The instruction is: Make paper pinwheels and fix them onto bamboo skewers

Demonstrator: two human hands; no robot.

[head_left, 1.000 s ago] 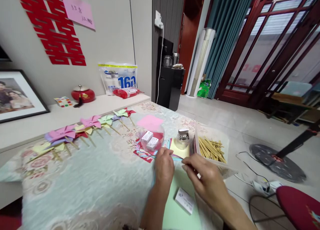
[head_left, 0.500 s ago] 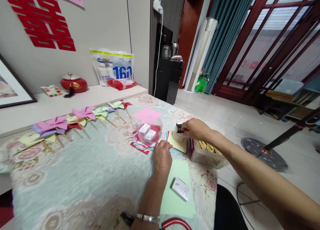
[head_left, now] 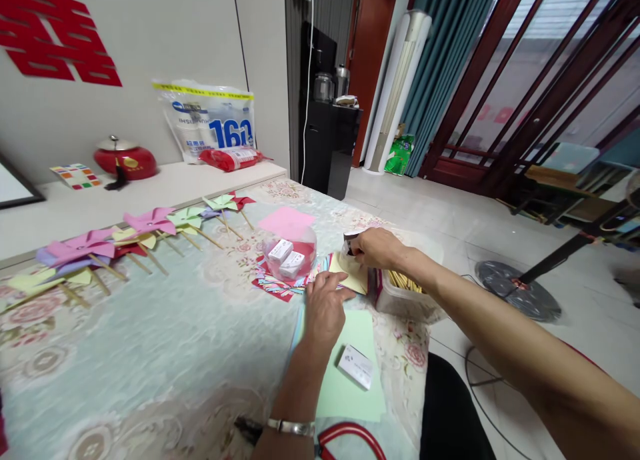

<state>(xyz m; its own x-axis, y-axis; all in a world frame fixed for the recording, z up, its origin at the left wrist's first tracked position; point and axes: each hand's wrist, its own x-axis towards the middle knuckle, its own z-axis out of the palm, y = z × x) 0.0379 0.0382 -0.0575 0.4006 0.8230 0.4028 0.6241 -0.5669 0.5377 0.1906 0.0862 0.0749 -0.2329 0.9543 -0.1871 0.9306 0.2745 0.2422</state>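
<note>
Fingers of our right hand [head_left: 376,247] close in a narrow grip on the small jar [head_left: 350,245], which stands just right of the clear bowl [head_left: 291,255] on the table [head_left: 150,340]. Our left hand [head_left: 325,308] lies flat in front of that bowl, its grip loose and holding nothing, fingertips on the yellow paper [head_left: 350,279]. Right of the bowl, past the jar, stands the box of sticks [head_left: 405,293]. Left of the bowl lie the pinwheels [head_left: 150,223].

Upper left of the frame, the plastic bag [head_left: 207,121] on my shelf reads "160" in big blue digits — its smaller print is too blurred. The small white box [head_left: 355,366] near my wrist bears unreadable print.
</note>
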